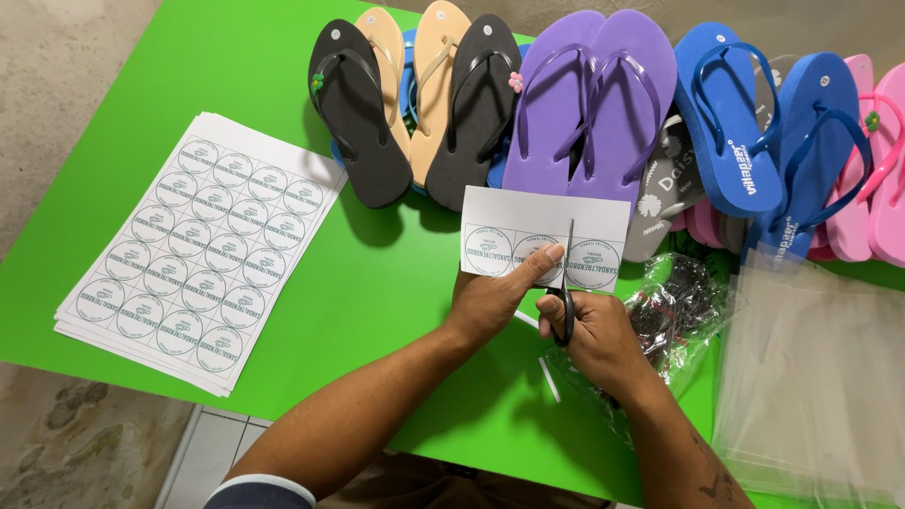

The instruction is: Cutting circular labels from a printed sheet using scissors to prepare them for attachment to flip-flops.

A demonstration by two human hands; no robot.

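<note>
My left hand (490, 300) pinched the label strip (544, 236); right fingers (551, 306) clamped scissors (567, 283), blades toward twelve o'clock. A drifting cut could have nicked a round label.

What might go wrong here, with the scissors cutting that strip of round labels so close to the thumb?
The left hand pinches the label strip with its thumb right beside the scissors that the right hand works, so the blade might nick it. The cut runs between two printed circles; a small drift could slice into one. Thin paper offcuts lie on the green table and may scatter.
</note>
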